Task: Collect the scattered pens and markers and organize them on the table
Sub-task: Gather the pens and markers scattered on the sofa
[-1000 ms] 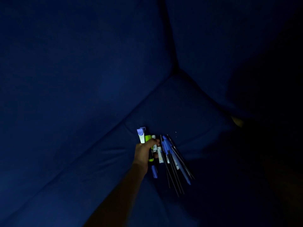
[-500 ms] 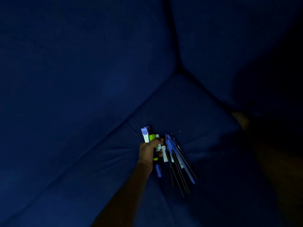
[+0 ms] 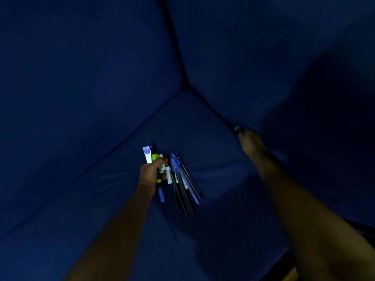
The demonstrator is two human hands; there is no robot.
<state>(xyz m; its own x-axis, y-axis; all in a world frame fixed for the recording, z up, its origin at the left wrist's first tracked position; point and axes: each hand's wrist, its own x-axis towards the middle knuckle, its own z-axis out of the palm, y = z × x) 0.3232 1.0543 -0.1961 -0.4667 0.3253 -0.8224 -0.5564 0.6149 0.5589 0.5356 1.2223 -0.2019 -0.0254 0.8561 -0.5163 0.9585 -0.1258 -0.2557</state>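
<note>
Since the earlier frame, the right hand [image 3: 250, 141] has come into view and reached forward to the crease where the seat cushion [image 3: 192, 126] meets the back cushion, while the left hand [image 3: 151, 172] has kept its place over the seat cushion.

Left hand: clenched round a bundle of pens and markers [image 3: 174, 177], gripped near the upper ends so that the lower ends fan out below the fist. Within the bundle, relative to the left hand: a white marker with a pale violet cap [image 3: 147, 154] stands at the upper left of the knuckles; a yellow-green highlighter [image 3: 156, 159] lies just beside it; several slim dark pens and blue-capped pens [image 3: 183, 187] spread down and to the right of the fingers.

Right hand: blurred and dim, its fingertips at the crease, touching or just beside a small green-tipped pen [image 3: 237, 129] that shows beyond them (only the green end is distinct; the rest is lost in shadow). Whether the fingers pinch this pen or merely reach it cannot be told.

Setting: a dark blue sofa [image 3: 81, 78] fills the view, its cushion seams meeting above and between the two hands. Both bare forearms extend from the lower edge toward the seat cushion. Lighting is low throughout.
</note>
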